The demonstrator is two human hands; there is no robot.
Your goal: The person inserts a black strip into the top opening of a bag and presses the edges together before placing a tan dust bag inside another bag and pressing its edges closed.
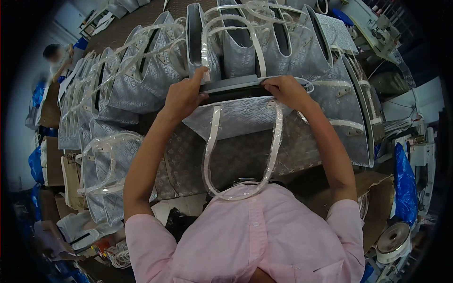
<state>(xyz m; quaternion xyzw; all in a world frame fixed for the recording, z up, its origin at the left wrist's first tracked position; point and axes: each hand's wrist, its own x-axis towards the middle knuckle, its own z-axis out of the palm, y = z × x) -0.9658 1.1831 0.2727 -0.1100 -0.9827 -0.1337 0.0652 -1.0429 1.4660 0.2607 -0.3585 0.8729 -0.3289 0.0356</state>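
A silver-grey patterned tote bag [245, 115] is in front of me, with its dark opening facing up. Its near handle [277, 134], wrapped in clear plastic, hangs down toward my shirt; the other handle [204, 47] stands up at the far side. My left hand [184, 96] grips the left end of the bag's rim, thumb on the near side. At the right end, my right hand [289, 90] has its fingers closed over the rim. The inside of the bag is mostly hidden.
Many similar silver bags [137, 89] crowd the brown patterned table [188, 165] at the left, back and right. An open cardboard box [377, 212] is at lower right, near a round metal-topped object [393, 238]. Another person [59, 59] is at far left.
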